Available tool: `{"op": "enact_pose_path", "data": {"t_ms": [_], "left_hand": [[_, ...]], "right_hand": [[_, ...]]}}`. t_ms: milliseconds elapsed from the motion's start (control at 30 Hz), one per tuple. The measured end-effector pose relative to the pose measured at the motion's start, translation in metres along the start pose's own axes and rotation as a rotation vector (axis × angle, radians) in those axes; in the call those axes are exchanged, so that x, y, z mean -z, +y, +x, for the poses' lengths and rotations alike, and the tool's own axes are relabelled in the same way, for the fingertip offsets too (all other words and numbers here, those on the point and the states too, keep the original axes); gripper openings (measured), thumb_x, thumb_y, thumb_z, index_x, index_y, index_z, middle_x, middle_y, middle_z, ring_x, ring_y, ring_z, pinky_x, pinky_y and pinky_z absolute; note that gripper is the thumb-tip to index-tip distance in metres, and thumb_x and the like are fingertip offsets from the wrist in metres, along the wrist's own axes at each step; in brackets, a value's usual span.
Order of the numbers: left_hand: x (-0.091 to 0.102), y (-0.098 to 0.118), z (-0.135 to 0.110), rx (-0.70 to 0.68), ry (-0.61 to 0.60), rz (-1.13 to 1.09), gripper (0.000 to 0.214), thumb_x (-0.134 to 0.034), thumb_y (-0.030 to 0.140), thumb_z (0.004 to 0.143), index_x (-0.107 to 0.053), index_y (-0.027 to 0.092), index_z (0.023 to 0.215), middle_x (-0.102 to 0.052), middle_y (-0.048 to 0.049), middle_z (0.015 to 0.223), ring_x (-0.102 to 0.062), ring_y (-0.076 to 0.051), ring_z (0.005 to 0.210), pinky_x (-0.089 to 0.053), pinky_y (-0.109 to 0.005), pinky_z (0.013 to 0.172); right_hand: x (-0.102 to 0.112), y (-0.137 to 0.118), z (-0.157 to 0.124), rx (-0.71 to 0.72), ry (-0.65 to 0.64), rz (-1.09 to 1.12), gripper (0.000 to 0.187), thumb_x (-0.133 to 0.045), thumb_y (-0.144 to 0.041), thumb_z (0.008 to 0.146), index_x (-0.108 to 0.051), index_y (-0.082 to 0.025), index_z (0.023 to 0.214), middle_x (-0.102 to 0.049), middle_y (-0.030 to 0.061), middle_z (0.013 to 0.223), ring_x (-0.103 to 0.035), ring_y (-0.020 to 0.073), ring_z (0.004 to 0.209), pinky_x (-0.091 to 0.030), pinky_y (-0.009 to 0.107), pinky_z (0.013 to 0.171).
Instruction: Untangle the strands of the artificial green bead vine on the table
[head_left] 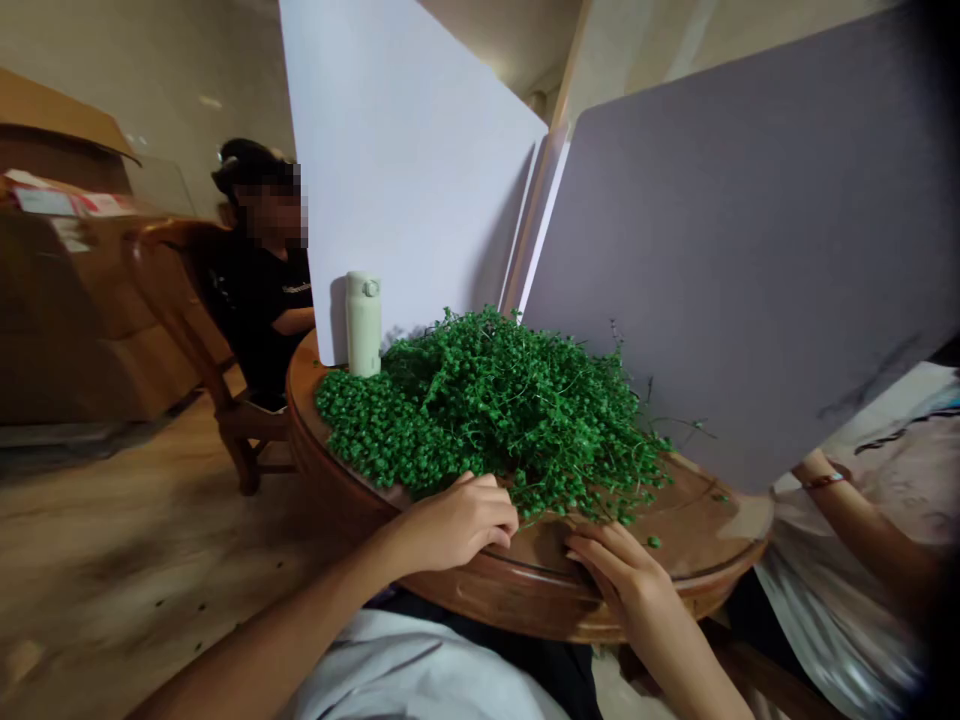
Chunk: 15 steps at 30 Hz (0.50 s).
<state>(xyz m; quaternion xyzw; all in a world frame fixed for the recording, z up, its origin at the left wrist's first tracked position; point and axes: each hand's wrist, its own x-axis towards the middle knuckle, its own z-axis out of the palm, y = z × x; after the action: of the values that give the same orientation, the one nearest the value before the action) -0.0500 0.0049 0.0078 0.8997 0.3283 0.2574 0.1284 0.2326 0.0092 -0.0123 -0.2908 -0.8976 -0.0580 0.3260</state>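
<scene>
You are resting your left hand (457, 525) on the table's near edge, its fingers (480, 500) lying together and touching the heap of green beaded sprigs (487, 410), which is sitting in the middle of the round wooden table (525, 600). Your right hand (622, 570) is lying on the same table's edge just beside the heap, with its fingers (600, 555) slightly apart and clamping nothing.
</scene>
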Motion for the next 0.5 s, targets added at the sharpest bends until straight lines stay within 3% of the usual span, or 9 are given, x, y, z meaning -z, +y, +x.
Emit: {"op": "enact_pose_path", "data": {"t_ms": [167, 300, 400, 500], "left_hand": [[0.000, 0.002, 0.000, 0.010, 0.010, -0.005, 0.016, -0.059, 0.020, 0.101, -0.063, 0.019, 0.085, -0.067, 0.0026, 0.091, -0.055, -0.015, 0.096, -0.032, -0.028, 0.094], [0.000, 0.002, 0.000, -0.003, 0.040, -0.033, 0.017, -0.062, 0.017, 0.099, -0.062, 0.019, 0.082, -0.067, 0.0035, 0.089, -0.055, -0.014, 0.093, -0.033, -0.027, 0.094], [0.001, 0.001, 0.001, -0.011, 0.071, -0.086, 0.017, -0.064, 0.015, 0.097, -0.061, 0.018, 0.080, -0.066, 0.0034, 0.085, -0.054, -0.014, 0.090, -0.035, -0.026, 0.093], [0.001, -0.001, 0.002, -0.026, 0.122, -0.161, 0.016, -0.065, 0.014, 0.096, -0.061, 0.017, 0.080, -0.064, 0.0030, 0.083, -0.055, -0.013, 0.085, -0.038, -0.026, 0.092]], "right_hand": [[0.002, 0.014, -0.022, 0.085, -0.060, -0.020, 0.032, -0.052, -0.018, 0.103, -0.065, -0.018, 0.133, -0.070, 0.0123, 0.122, -0.066, 0.0211, 0.110, -0.061, 0.029, 0.091], [0.005, 0.015, -0.043, 0.064, -0.109, -0.063, 0.043, -0.041, -0.019, 0.106, -0.058, -0.024, 0.145, -0.068, 0.0101, 0.131, -0.065, 0.0210, 0.116, -0.060, 0.030, 0.098], [0.005, 0.009, -0.052, 0.068, -0.043, -0.092, 0.044, -0.040, -0.021, 0.107, -0.056, -0.027, 0.147, -0.068, 0.0086, 0.129, -0.064, 0.0227, 0.118, -0.059, 0.033, 0.099], [0.002, 0.003, -0.048, 0.041, 0.054, -0.034, 0.043, -0.046, -0.015, 0.104, -0.058, -0.027, 0.144, -0.069, 0.0093, 0.123, -0.066, 0.0207, 0.113, -0.059, 0.029, 0.094]]}}
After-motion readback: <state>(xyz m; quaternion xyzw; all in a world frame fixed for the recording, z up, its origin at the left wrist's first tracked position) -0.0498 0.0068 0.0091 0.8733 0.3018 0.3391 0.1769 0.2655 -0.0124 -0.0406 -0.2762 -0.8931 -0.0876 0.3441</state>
